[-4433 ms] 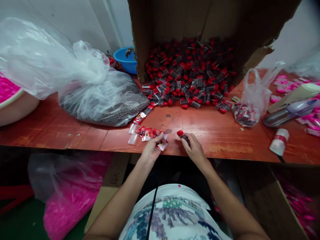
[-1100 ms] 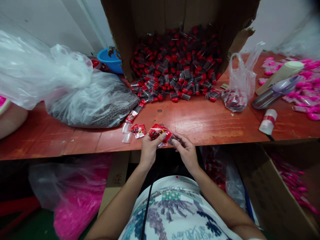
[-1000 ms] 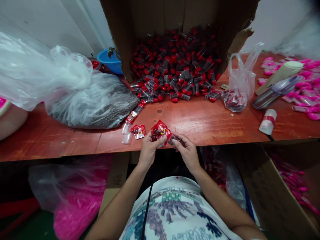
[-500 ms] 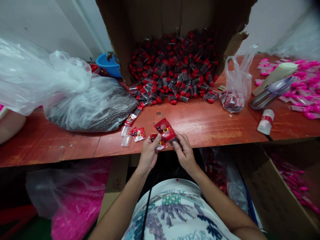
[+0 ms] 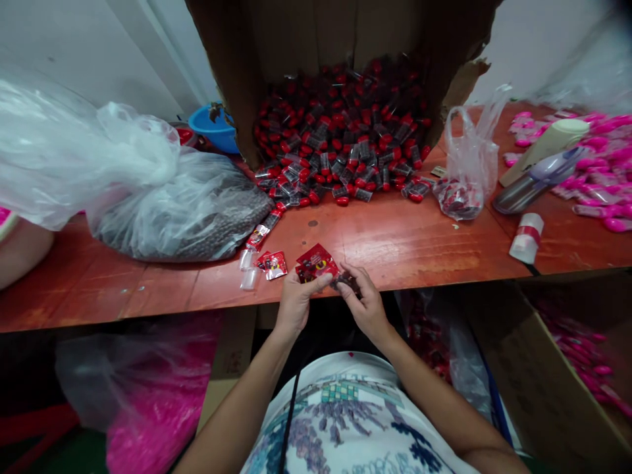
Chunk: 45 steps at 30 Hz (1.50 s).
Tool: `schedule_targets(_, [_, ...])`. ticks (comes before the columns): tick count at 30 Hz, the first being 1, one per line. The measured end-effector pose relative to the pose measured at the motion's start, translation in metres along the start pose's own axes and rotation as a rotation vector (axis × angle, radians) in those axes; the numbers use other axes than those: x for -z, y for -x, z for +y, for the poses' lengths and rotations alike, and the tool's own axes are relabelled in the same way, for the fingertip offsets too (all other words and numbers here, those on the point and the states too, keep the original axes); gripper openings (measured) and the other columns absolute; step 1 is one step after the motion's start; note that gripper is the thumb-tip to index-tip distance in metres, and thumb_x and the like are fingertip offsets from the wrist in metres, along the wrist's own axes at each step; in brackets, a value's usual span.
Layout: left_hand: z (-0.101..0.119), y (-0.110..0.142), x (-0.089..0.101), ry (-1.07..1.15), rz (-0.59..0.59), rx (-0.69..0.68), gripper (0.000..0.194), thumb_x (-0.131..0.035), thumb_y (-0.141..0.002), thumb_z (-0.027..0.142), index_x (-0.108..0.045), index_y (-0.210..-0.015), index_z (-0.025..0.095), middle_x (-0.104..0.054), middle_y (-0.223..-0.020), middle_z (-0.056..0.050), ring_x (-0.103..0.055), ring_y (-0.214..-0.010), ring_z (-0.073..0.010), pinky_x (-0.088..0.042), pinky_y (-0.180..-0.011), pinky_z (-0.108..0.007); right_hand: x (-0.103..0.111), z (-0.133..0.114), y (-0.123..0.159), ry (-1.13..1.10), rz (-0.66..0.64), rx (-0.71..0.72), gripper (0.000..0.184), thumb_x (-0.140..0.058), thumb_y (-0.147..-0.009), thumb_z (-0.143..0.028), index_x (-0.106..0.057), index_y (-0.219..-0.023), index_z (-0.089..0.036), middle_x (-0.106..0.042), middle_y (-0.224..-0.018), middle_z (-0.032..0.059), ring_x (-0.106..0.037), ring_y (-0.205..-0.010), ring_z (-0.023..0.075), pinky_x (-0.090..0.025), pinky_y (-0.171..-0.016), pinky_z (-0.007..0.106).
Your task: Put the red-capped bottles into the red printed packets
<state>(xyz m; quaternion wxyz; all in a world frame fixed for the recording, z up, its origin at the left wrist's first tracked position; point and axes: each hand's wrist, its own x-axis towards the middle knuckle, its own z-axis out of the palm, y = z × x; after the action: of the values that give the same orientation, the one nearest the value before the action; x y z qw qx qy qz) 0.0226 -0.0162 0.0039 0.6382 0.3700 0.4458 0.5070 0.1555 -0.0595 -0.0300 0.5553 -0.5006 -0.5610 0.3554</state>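
Observation:
My left hand [image 5: 295, 303] is closed on red printed plastic wrappers [image 5: 317, 259], its thumb pressed across the lower edge. Just to the right, my right hand [image 5: 366, 304] pinches a small clear tube [image 5: 347, 282] with dark contents. One end of the tube meets the wrapper, and the wrapper covers it; no red cap shows there. Both hands are close together at the table's front edge. Left of them lie more red wrappers [image 5: 275, 264] and clear plastic sleeves [image 5: 249, 278]. Behind is a heap of red-capped tubes [image 5: 345, 141] with dark contents.
The heap spills from a torn cardboard box [image 5: 340, 33] onto the red table [image 5: 395, 247]. A tied bag of dark beads [image 5: 182, 210] stands left, before a blue basin [image 5: 213, 128]. On the right are a small plastic bag [image 5: 464, 178], bottles [image 5: 538, 181] and a white roll [image 5: 526, 238].
My hands have come together; earlier the tube's red cap showed in my right hand, apart from the wrappers. In the last half second the raised wrapper has dropped lower, under my left thumb.

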Motion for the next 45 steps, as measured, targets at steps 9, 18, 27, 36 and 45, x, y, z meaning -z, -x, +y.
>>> schedule_targets(9, [-0.002, 0.003, 0.001, -0.017, -0.011, 0.011, 0.024, -0.080, -0.059, 0.016, -0.067, -0.079, 0.016, -0.065, -0.066, 0.002, -0.055, -0.057, -0.0098, -0.043, -0.058, -0.022, -0.006, -0.003, -0.001, -0.337, 0.049, -0.321, 0.031, -0.065, -0.080, -0.035, -0.062, -0.108, -0.023, -0.067, -0.097, 0.0039, -0.064, -0.080, 0.0172, -0.053, -0.061, 0.027])
schedule_targets(18, [-0.002, -0.002, -0.006, -0.041, 0.027, 0.063, 0.030, -0.084, -0.050, 0.016, -0.064, -0.073, 0.013, -0.066, -0.067, 0.000, -0.058, -0.059, -0.0119, -0.045, -0.060, -0.023, -0.003, 0.005, 0.003, -0.002, 0.089, -0.096, 0.037, -0.058, -0.086, -0.029, -0.054, -0.123, -0.027, -0.066, -0.102, 0.0038, -0.064, -0.090, 0.0171, -0.053, -0.083, 0.033])
schedule_targets(27, [-0.003, -0.002, -0.003, -0.037, 0.050, -0.007, 0.035, -0.082, -0.056, 0.020, -0.063, -0.085, 0.015, -0.067, -0.074, 0.001, -0.059, -0.062, -0.0109, -0.045, -0.062, -0.023, -0.006, 0.005, 0.002, -0.179, 0.101, -0.229, 0.032, -0.061, -0.083, -0.033, -0.058, -0.114, -0.024, -0.068, -0.099, 0.0043, -0.066, -0.087, 0.0186, -0.056, -0.071, 0.031])
schedule_targets(36, [-0.004, 0.000, -0.006, -0.031, 0.094, -0.066, 0.029, -0.081, -0.058, 0.020, -0.064, -0.081, 0.016, -0.067, -0.073, 0.002, -0.058, -0.064, -0.0108, -0.042, -0.061, -0.022, -0.011, 0.004, 0.001, -0.086, 0.179, -0.155, 0.027, -0.066, -0.080, -0.030, -0.060, -0.105, -0.025, -0.066, -0.101, 0.0031, -0.064, -0.090, 0.0173, -0.053, -0.081, 0.032])
schedule_targets(45, [-0.005, 0.001, -0.001, 0.015, -0.068, 0.090, 0.028, -0.080, -0.060, 0.020, -0.067, -0.084, 0.016, -0.068, -0.075, -0.001, -0.059, -0.064, -0.0118, -0.043, -0.059, -0.022, 0.002, 0.000, -0.014, -0.477, 0.011, -0.393, 0.036, -0.070, -0.075, -0.032, -0.058, -0.107, -0.024, -0.061, -0.082, -0.0021, -0.062, -0.067, 0.0128, -0.053, -0.055, 0.024])
